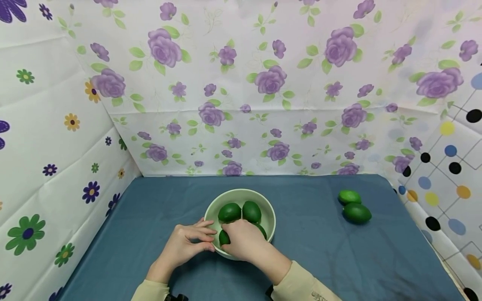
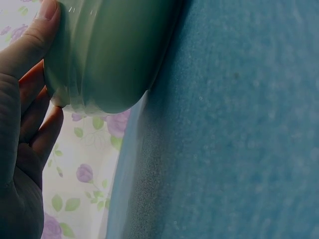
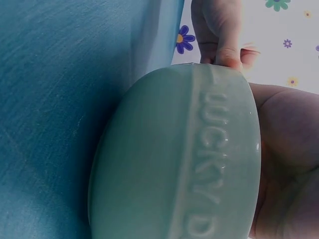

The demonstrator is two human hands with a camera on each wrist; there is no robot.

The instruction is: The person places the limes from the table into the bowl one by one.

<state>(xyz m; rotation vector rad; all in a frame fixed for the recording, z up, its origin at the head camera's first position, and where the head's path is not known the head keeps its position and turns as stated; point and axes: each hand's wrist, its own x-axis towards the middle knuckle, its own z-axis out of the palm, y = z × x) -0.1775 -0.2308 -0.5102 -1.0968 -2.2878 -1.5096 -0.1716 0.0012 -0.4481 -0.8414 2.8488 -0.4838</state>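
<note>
A pale green bowl point(image 1: 268, 205) stands on the blue cloth, with several dark green limes point(image 1: 229, 212) inside. Raised letters show on its outer wall point(image 3: 214, 149) in the right wrist view. My left hand point(image 1: 187, 243) holds the bowl's left rim, its thumb point(image 2: 42, 25) against the outer wall. My right hand point(image 1: 246, 239) reaches down into the bowl from the front. A lime point(image 1: 224, 238) shows between its thumb and forefinger; the other fingertips are hidden behind the hand. In the right wrist view, the rim hides most of this hand point(image 3: 291, 144).
Two more limes, a lighter one point(image 1: 349, 197) and a darker one point(image 1: 357, 213), lie close together on the blue cloth point(image 1: 308, 251) at the back right. Flower-printed sheets point(image 1: 241, 138) hang behind and to the left; a dotted sheet point(image 1: 448, 179) stands on the right.
</note>
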